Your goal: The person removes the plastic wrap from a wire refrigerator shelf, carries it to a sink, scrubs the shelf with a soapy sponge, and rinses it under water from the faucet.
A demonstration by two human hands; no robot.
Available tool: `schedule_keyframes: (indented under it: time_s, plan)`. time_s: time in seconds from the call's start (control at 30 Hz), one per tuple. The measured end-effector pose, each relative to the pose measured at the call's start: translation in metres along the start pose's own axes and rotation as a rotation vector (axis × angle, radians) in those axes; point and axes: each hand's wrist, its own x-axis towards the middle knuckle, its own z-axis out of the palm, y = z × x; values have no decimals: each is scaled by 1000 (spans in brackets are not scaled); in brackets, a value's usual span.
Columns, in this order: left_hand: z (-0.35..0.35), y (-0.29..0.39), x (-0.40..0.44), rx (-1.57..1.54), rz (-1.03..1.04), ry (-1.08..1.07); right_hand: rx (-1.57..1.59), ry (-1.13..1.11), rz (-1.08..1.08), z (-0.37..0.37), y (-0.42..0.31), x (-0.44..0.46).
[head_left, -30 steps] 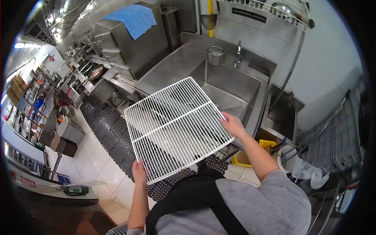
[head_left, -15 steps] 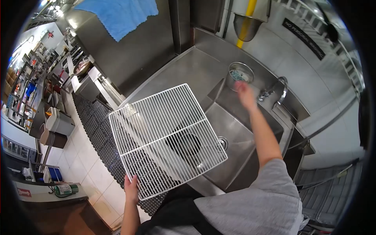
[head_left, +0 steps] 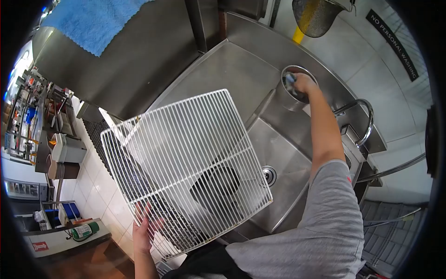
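My left hand [head_left: 143, 228] grips the lower left edge of a white wire rack [head_left: 186, 186], fingers showing behind the bars. The rack is tilted up in front of me over the sink's near side. At the back, my right hand [head_left: 304, 83] reaches into a round metal container [head_left: 291, 100]. Its fingers are closed around something bluish-grey [head_left: 290, 79] at the container's mouth, too small and covered to name. A dark round thing shows through the rack's bars; what it is I cannot tell.
Beneath my right arm lies a steel sink basin [head_left: 283, 153] with a drain [head_left: 268, 176]. A curved faucet [head_left: 369, 118] stands at its right. A mesh strainer [head_left: 318, 18] hangs on the wall. A blue cloth [head_left: 95, 23] drapes over a steel panel at upper left.
My right hand has gone from above the container's near rim down into it and closed on something. The rack, still in my left hand, appears larger and closer.
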Motion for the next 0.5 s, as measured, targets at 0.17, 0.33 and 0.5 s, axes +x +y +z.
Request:
schedule_keyframes:
  time_s: [0.17,0.33,0.5]
  plan:
    - [32,21,6,-77,36,-198,366,620,364,-2,-7,-51]
    - [69,14,10,-51,117,-392,1667,850,55,-25,-66,-141]
    - [59,0,-2,1,190,-504,2246,342,-125,-3,-163,-213]
